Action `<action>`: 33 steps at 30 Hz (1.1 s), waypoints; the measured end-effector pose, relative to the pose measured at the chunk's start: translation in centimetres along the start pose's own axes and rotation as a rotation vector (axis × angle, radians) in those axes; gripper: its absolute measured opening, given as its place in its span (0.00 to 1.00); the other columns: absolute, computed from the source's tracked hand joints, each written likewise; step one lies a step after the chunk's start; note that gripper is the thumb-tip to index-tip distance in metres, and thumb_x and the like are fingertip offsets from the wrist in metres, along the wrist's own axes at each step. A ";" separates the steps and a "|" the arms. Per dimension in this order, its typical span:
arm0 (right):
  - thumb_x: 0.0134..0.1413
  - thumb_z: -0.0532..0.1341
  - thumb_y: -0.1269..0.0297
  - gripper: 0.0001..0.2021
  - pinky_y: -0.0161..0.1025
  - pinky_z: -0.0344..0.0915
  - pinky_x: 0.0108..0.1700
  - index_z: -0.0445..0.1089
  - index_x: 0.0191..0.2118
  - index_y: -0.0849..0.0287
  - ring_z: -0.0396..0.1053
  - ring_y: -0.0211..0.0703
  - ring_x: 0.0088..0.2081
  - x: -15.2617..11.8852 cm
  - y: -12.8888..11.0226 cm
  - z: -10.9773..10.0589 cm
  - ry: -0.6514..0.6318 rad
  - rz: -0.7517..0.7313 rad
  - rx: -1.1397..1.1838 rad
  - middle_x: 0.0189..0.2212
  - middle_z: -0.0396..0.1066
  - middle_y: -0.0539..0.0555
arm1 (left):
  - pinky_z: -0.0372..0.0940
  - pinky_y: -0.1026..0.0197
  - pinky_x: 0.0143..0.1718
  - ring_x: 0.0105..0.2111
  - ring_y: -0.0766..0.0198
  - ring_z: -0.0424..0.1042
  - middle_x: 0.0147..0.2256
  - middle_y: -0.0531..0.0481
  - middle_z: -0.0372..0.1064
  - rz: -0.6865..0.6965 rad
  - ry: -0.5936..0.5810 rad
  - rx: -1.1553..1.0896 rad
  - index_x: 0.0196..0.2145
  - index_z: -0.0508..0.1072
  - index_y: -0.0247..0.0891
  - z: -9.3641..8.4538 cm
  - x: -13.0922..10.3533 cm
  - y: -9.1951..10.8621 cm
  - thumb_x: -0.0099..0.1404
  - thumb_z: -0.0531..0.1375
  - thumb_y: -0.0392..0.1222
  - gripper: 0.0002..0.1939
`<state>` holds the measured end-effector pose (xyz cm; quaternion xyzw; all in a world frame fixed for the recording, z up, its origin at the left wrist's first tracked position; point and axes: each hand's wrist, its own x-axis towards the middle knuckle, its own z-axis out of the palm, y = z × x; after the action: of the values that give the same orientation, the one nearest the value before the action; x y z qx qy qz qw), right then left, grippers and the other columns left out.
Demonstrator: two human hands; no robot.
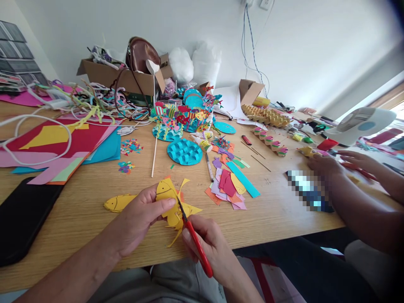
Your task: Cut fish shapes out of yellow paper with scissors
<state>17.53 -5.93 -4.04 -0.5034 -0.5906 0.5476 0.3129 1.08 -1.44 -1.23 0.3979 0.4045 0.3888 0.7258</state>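
My left hand (142, 214) pinches a piece of yellow paper (165, 190) that has a fish outline drawn on it. Red-handled scissors (198, 246) are in my right hand (206, 242), their blades at the right edge of that paper. Yellow scraps (189, 208) hang and lie just below and beside the blades. On the table left of my left hand rests a cut yellow paper fish (118, 203), its right end hidden behind the hand.
Colored paper sheets (75, 145) and a black phone (27, 223) lie at left. Paper scraps (225, 185), a pen (209, 167) and a blue wavy oval (184, 151) are ahead. At right, another person's hands (328, 166) work near a white sewing machine (362, 124).
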 end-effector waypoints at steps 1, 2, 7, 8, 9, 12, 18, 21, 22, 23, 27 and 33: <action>0.56 0.55 0.61 0.17 0.34 0.45 0.24 0.54 0.19 0.57 0.51 0.35 0.22 0.0 0.0 0.0 -0.001 0.003 0.002 0.16 0.53 0.45 | 0.65 0.62 0.32 0.26 0.64 0.68 0.25 0.52 0.70 -0.002 -0.006 0.012 0.26 0.72 0.38 0.0 0.0 0.0 0.53 0.64 0.41 0.05; 0.56 0.54 0.61 0.17 0.34 0.46 0.24 0.54 0.19 0.57 0.51 0.35 0.22 0.0 0.0 0.0 -0.001 0.003 0.002 0.16 0.53 0.45 | 0.65 0.62 0.31 0.26 0.64 0.67 0.25 0.52 0.70 -0.005 -0.008 0.020 0.26 0.73 0.38 0.0 0.0 0.0 0.53 0.64 0.41 0.05; 0.56 0.54 0.61 0.17 0.35 0.45 0.24 0.52 0.18 0.57 0.50 0.35 0.22 0.0 -0.1 0.1 0.000 -0.021 0.013 0.16 0.51 0.44 | 0.64 0.63 0.33 0.27 0.64 0.67 0.26 0.52 0.71 -0.011 -0.018 0.019 0.27 0.74 0.38 0.2 -0.1 0.1 0.52 0.63 0.41 0.05; 0.56 0.54 0.61 0.17 0.35 0.45 0.24 0.52 0.18 0.56 0.50 0.35 0.22 0.0 -0.2 0.2 0.005 -0.023 0.007 0.16 0.51 0.44 | 0.64 0.63 0.33 0.27 0.64 0.67 0.26 0.52 0.71 -0.011 -0.021 0.018 0.27 0.74 0.38 0.3 -0.1 0.2 0.53 0.63 0.41 0.05; 0.56 0.54 0.61 0.17 0.34 0.45 0.24 0.52 0.18 0.57 0.50 0.35 0.22 0.0 -0.2 0.2 0.008 -0.023 0.000 0.17 0.51 0.44 | 0.64 0.63 0.33 0.27 0.64 0.67 0.26 0.52 0.71 -0.011 -0.024 0.018 0.27 0.73 0.38 0.3 -0.1 0.2 0.53 0.63 0.41 0.05; 0.56 0.54 0.61 0.18 0.34 0.45 0.24 0.52 0.18 0.57 0.50 0.35 0.22 0.0 -0.2 0.2 0.016 -0.016 -0.022 0.17 0.51 0.45 | 0.64 0.63 0.32 0.26 0.64 0.67 0.25 0.52 0.71 -0.014 -0.033 0.022 0.26 0.73 0.38 0.2 -0.2 0.2 0.53 0.63 0.41 0.05; 0.56 0.55 0.59 0.18 0.34 0.44 0.24 0.52 0.18 0.57 0.49 0.34 0.22 -0.1 -0.1 0.1 0.020 -0.015 -0.022 0.17 0.50 0.45 | 0.64 0.62 0.35 0.30 0.62 0.68 0.27 0.52 0.71 -0.021 -0.049 0.022 0.29 0.73 0.38 -0.1 -0.1 0.2 0.53 0.63 0.41 0.05; 0.56 0.57 0.57 0.19 0.34 0.44 0.23 0.53 0.19 0.57 0.48 0.34 0.22 -0.2 0.0 0.1 0.009 -0.026 -0.031 0.18 0.51 0.45 | 0.64 0.61 0.36 0.30 0.62 0.68 0.28 0.52 0.70 -0.036 -0.073 0.037 0.29 0.72 0.38 -0.3 0.0 0.2 0.53 0.64 0.42 0.06; 0.56 0.57 0.56 0.19 0.33 0.44 0.23 0.53 0.19 0.57 0.48 0.34 0.22 -0.2 0.0 0.1 0.008 -0.030 -0.033 0.18 0.51 0.45 | 0.64 0.61 0.36 0.30 0.63 0.67 0.28 0.53 0.70 -0.040 -0.084 0.042 0.29 0.72 0.38 -0.4 0.0 0.2 0.54 0.64 0.42 0.06; 0.56 0.57 0.56 0.19 0.33 0.44 0.23 0.53 0.20 0.57 0.48 0.34 0.22 -0.2 0.0 0.1 0.009 -0.033 -0.036 0.18 0.51 0.45 | 0.64 0.61 0.36 0.30 0.63 0.67 0.28 0.53 0.70 -0.045 -0.090 0.046 0.29 0.72 0.38 -0.5 0.0 0.2 0.54 0.63 0.42 0.07; 0.57 0.55 0.57 0.19 0.33 0.45 0.23 0.53 0.19 0.57 0.49 0.35 0.22 -0.1 0.0 0.2 0.029 -0.044 -0.040 0.18 0.51 0.45 | 0.63 0.61 0.36 0.30 0.64 0.67 0.29 0.53 0.70 -0.023 -0.071 0.057 0.32 0.72 0.38 -0.7 -0.1 0.1 0.59 0.60 0.44 0.07; 0.56 0.55 0.60 0.17 0.33 0.46 0.24 0.54 0.19 0.58 0.51 0.35 0.23 -0.2 0.1 0.4 0.018 -0.046 -0.035 0.18 0.52 0.46 | 0.61 0.63 0.36 0.30 0.65 0.65 0.28 0.54 0.69 0.070 -0.044 0.132 0.31 0.72 0.38 -0.9 -0.1 -0.1 0.61 0.59 0.42 0.05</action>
<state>17.26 -6.20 -4.15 -0.5001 -0.6085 0.5253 0.3220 0.23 -1.34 -1.67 0.4672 0.3991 0.3776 0.6927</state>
